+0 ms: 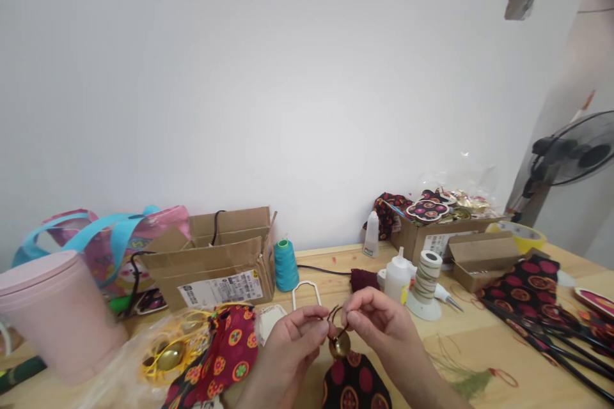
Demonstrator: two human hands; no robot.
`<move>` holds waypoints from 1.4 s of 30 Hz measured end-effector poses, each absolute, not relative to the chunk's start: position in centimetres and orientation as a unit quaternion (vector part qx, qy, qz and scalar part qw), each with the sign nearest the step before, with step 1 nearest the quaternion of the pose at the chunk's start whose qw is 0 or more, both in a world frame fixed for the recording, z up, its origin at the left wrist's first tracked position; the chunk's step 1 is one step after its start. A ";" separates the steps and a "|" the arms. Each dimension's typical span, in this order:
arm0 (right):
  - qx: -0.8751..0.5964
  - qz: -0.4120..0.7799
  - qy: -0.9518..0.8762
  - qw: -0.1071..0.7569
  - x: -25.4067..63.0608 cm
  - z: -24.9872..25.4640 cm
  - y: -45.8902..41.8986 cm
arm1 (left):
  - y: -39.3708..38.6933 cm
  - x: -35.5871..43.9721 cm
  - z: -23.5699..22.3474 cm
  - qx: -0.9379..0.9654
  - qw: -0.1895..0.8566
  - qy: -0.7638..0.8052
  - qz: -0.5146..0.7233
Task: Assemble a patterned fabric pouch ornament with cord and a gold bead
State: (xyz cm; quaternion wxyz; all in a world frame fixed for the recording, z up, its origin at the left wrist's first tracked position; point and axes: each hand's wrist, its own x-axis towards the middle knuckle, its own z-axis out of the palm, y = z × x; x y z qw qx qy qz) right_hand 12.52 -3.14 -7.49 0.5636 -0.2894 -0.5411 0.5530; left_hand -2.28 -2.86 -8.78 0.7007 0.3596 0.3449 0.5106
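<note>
Above the front of the table, my left hand (307, 335) and my right hand (371, 323) face each other, fingertips pinched on a thin dark cord (334, 315). The cord makes a small loop between them. Just under the fingers hangs a round brass-coloured bell (340, 345), close to the cord. Below the bell is a black patterned fabric piece (355, 383) with red and orange round motifs, partly cut off by the frame's lower edge. How the cord joins the bell is hidden by my fingers.
Left stand a pink bin (57, 313), an opened cardboard box (225, 268) and maroon patterned cloth (235, 339). A teal thread cone (286, 266) is behind my hands. Right are a white glue bottle (397, 278), a cord spool (426, 281), a small box (480, 259) and black patterned fabric (527, 284).
</note>
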 end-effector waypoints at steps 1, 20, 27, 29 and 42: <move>-0.294 0.548 -0.544 0.563 12.5 -7.4 -3.2 | -2.8 -2.3 -8.7 0.352 0.700 0.350 0.513; -0.306 0.320 -0.668 0.598 13.3 -6.8 -2.9 | -2.8 -1.3 -5.0 0.614 0.524 0.445 0.387; -0.299 0.325 -0.659 0.609 13.4 -6.6 -2.9 | -2.1 -1.5 -6.0 0.583 0.461 0.468 0.478; -0.297 0.329 -0.657 0.610 13.4 -6.7 -2.9 | -1.8 -1.6 -6.7 0.531 0.490 0.462 0.515; -0.301 0.356 -0.649 0.601 13.1 -6.6 -3.2 | -3.2 -0.5 -7.6 0.491 0.627 0.396 0.457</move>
